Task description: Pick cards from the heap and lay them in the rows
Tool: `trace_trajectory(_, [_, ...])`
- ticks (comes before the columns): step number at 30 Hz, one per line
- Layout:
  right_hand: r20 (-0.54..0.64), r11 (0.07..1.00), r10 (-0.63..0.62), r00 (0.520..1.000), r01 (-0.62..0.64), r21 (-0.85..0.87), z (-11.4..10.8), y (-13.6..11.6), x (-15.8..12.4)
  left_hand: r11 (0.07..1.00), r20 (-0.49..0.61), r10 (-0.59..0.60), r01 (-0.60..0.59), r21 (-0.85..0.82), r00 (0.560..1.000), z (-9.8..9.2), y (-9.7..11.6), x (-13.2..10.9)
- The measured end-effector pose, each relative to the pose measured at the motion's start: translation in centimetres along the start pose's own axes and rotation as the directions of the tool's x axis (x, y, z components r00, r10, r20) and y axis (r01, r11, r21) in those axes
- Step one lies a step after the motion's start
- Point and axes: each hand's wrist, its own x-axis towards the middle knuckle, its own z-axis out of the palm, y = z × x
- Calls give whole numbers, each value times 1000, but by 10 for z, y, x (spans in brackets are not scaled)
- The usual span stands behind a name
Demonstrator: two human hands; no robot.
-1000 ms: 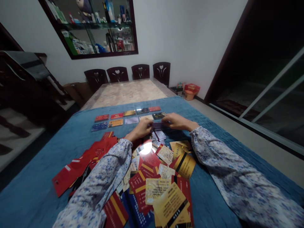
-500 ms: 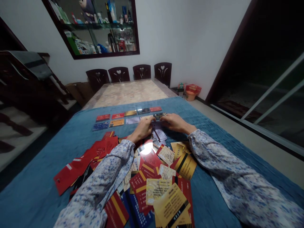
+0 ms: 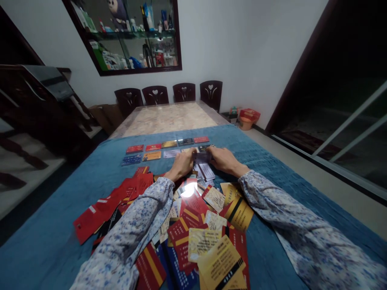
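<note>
My left hand (image 3: 184, 162) and my right hand (image 3: 224, 160) are close together over the middle of the cloth, fingers pinched. Between them they hold a lilac card (image 3: 202, 158) by its two ends, partly hidden by the fingers. Just beyond it lies a black card (image 3: 203, 149) in the nearer of two card rows. More lilac cards (image 3: 206, 172) lie below the hands. A loose heap of cards spreads between my forearms, with red cards (image 3: 193, 201), gold cards (image 3: 222, 266) and a blue card (image 3: 175, 266) overlapping.
A blue cloth (image 3: 75, 193) covers the near part of the table. The farther row includes a red card (image 3: 134, 149) and a gold card (image 3: 169, 144); an orange card (image 3: 151, 156) is in the nearer row. Dark chairs (image 3: 211, 93) stand behind the marble-patterned tabletop (image 3: 172, 117).
The lilac card now shows clearly between my hands, which were at the black card's near edge before. That black card is less covered by my fingers. The whole view has shifted slightly.
</note>
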Motion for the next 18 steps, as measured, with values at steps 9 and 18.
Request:
trace_trajectory(9, [-16,996,4,1000,-2,93,3,-6,0,998,-30,-56,56,-8,998,4,-4,2])
trace_trajectory(18, [-57,996,-28,998,33,88,6,-1,-1,995,-47,-72,69,-67,996,4,-3,2])
